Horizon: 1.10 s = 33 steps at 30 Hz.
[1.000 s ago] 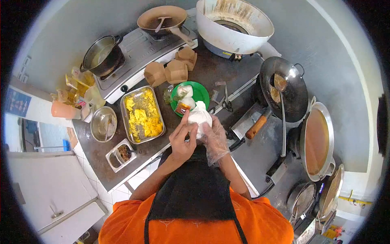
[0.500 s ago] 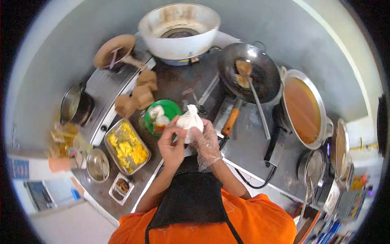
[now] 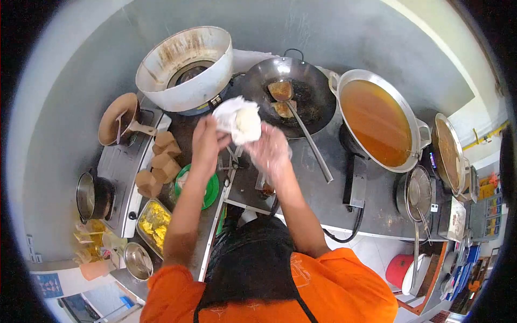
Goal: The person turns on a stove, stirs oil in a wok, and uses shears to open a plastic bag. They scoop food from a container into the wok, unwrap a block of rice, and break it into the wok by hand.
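Observation:
My left hand point(image 3: 207, 141) is closed on the left edge of a white wrapper, which lies open around a pale, rounded lump point(image 3: 246, 123). At the lump's lower right is my right hand point(image 3: 273, 148), in a clear plastic glove, with its fingers slightly spread and touching the lump or wrapper. Both hands are raised over the counter, in front of the wok. Partly behind my left forearm is a green plate point(image 3: 211, 192) with something white on it. Below it stands a metal tray of yellow food point(image 3: 156, 220).
A black wok point(image 3: 318, 97) holds a ladle and brown pieces. Right of it stands a large pot of orange-brown liquid point(image 3: 377, 121). A white basin-like ring point(image 3: 156, 81) surrounds a burner at the back left. Brown paper cups point(image 3: 164, 167) and a pan point(image 3: 116, 118) stand left.
Both hands have moved up and away from the green plate. The white wrapper, gathered at the top before, is now spread open, showing the pale lump. The camera view has turned.

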### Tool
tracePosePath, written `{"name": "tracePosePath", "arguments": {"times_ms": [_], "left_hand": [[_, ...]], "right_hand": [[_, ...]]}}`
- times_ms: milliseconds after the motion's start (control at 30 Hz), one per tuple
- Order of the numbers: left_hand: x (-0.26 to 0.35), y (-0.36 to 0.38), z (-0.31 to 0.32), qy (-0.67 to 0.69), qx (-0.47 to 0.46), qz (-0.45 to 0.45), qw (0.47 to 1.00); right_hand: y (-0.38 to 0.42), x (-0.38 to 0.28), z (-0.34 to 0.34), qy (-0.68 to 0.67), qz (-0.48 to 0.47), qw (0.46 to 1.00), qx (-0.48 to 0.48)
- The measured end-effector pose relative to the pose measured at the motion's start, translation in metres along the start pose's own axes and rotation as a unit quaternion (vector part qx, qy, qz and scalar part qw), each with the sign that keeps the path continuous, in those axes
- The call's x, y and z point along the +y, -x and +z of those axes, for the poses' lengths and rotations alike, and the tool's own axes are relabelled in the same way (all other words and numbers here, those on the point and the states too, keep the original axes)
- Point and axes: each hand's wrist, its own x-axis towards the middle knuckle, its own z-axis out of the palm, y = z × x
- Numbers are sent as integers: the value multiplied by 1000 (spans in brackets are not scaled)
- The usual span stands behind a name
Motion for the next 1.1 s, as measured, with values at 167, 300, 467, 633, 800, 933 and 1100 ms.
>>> {"name": "tracePosePath", "arguments": {"times_ms": [167, 300, 467, 633, 800, 933, 1100], "left_hand": [[-6, -120, 59, -157, -71, 19, 985], [-37, -206, 88, -320, -108, 123, 933], [-26, -212, 120, -427, -80, 192, 880], [4, -217, 113, -425, -95, 206, 876], [42, -114, 51, -203, -164, 68, 963], [-18, -1, -51, 30, -93, -77, 992], [-105, 172, -150, 119, 114, -218, 962]], "right_hand": [[-81, -52, -30, -57, -68, 994, 58], [-70, -84, -44, -35, -73, 975, 208], [50, -74, -47, 59, -156, 974, 150], [158, -52, -16, 142, -204, 956, 153], [182, -8, -17, 208, -128, 961, 134], [155, 61, -22, 185, 24, 973, 136], [119, 141, -90, 284, 214, 907, 227]]}}
